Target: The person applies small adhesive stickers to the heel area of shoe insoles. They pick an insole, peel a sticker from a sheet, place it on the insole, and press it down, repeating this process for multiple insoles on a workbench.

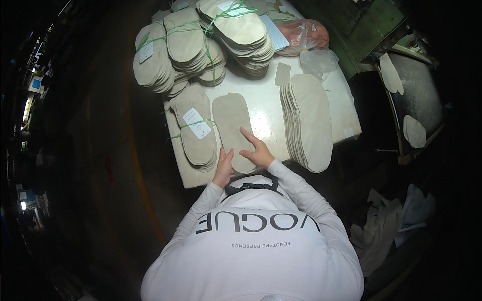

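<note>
1. The left grip (222,169) is narrow, thumb and fingers at the near-left edge of a beige sole-shaped piece (231,120); whether it pinches the piece cannot be told.
2. The right grip (258,154) is wide, thumb and forefinger spread over the piece's right side.
3. That piece lies flat on the white worktop (267,105), between the two grips and stretching ahead of them.
4. Just ahead and left of the left grip, close along the piece, lies a labelled bundle (193,103) of similar pieces, bound with green tie.
5. Right of the right grip, across a bare strip, a leaning stack (314,125) closes off that side; a small grey card (282,74) lies ahead of the right grip, beyond the piece.
6. Well ahead of both grips, green-tied bundles (187,42) crowd the far end.
7. Far ahead and right of the right grip sits a clear plastic bag (319,64), its neck gathered, with reddish contents (312,36) too blurred to identify.
8. Well right of the right grip, a dark side surface (422,95) carries two pale pieces (414,131).
</note>
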Tool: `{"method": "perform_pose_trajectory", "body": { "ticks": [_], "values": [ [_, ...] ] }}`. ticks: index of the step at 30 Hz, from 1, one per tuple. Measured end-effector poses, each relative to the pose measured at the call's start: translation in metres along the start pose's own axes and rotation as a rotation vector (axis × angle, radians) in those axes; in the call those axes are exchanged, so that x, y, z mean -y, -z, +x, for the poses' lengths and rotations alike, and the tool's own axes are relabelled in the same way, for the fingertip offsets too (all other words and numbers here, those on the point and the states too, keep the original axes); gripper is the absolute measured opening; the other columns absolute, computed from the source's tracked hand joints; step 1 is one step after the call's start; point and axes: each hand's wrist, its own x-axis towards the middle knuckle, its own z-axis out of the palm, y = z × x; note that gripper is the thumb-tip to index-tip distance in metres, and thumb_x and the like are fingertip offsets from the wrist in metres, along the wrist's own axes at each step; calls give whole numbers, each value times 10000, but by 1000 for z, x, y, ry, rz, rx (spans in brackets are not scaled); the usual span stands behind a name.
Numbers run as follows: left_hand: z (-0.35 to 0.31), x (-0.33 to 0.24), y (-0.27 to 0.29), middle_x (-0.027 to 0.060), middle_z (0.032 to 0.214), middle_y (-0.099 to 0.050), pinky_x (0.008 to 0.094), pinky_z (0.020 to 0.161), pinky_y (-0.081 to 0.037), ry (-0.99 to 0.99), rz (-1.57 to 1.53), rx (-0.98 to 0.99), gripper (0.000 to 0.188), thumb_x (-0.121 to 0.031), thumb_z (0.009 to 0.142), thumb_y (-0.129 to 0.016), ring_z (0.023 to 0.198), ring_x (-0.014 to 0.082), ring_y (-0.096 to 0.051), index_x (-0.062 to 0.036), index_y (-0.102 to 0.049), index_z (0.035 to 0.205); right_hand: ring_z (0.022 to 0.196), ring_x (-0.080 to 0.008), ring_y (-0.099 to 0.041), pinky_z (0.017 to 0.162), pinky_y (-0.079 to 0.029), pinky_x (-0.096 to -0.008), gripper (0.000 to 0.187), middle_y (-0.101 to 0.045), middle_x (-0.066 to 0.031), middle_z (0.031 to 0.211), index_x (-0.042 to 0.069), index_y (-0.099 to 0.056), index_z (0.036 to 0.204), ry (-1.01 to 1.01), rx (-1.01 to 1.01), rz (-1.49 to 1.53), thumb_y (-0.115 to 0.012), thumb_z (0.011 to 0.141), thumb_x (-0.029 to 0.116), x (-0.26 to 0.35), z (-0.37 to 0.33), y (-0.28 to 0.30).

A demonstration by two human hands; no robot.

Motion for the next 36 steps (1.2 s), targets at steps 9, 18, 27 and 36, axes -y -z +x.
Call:
{"method": "perform_pose_trajectory", "body": {
  "ticks": [9,18,27,36],
  "values": [
    [4,-2,8,134,1251,-577,356,792,-609,164,-149,195,449,-105,986,-526,993,243,-683,-76,-356,1400,879,-223,-601,824,-486,-340,613,-622,-135,963,110,-469,1449,-220,-285,-102,-676,875,168,10,4,30],
    [-7,-29,-14,156,1169,-645,345,794,-601,358,91,407,361,-273,1033,-472,976,270,-701,-91,-443,1344,1157,-378,-596,1010,-460,-387,453,-593,-212,1294,0,-581,1283,160,-204,-496,-508,836,-12,95,26,59],
    [-4,-37,-28,192,1191,-635,312,814,-572,353,271,477,357,-285,1034,-440,976,265,-688,-23,-501,1269,1164,-300,-596,993,-454,-351,555,-594,-188,1283,19,-529,1365,199,-274,-407,-444,825,-80,197,-42,144],
    [-10,-56,-89,188,1472,-421,417,1171,-292,631,-644,1386,833,-620,973,-406,1395,294,-383,-16,-232,1520,1219,-223,-545,1064,-383,-337,615,-566,-142,1333,45,-447,1444,366,-227,-50,-453,840,-72,229,-54,111]
  ]
}}
